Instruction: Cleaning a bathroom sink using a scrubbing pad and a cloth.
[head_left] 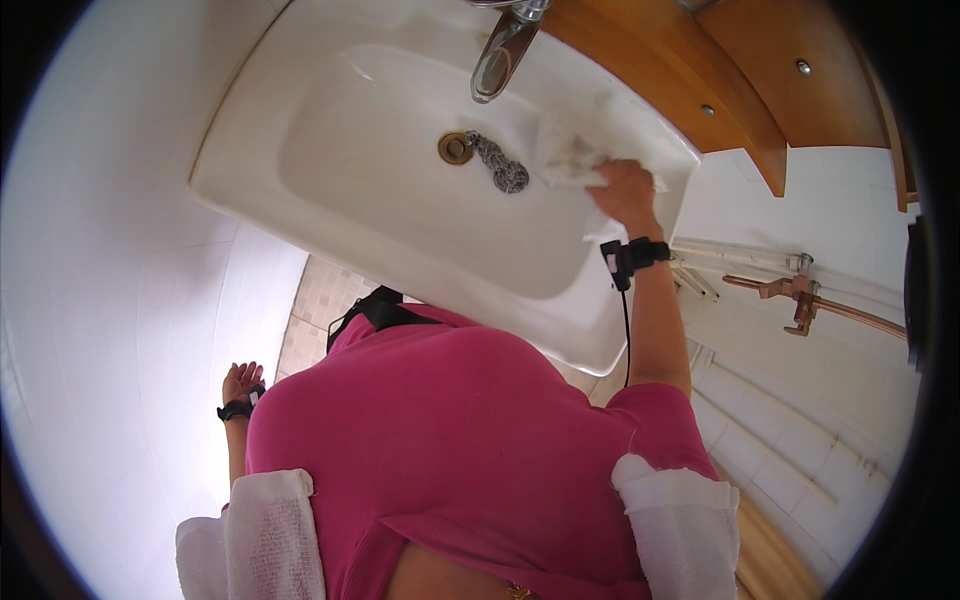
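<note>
My right hand (627,192) reaches into the right side of the white sink (400,215). Its fingers are closed on a white cloth (572,165), pressed against the basin wall; the cloth is blurred, so its exact kind is unclear. Left of it, a grey knobbly strand (505,172), like a bunched chain or scourer, lies beside the brass-coloured drain (456,147). Away from the sink, at the lower left, my left hand (243,380) hangs beside my body with fingers apart and nothing in it.
A chrome tap (504,55) juts over the basin's back edge. Wooden cabinet doors (800,75) overhang at the upper right. Copper pipework with a valve (800,293) sticks out on the right. A black wrist device (632,262) trails a cable along my right forearm.
</note>
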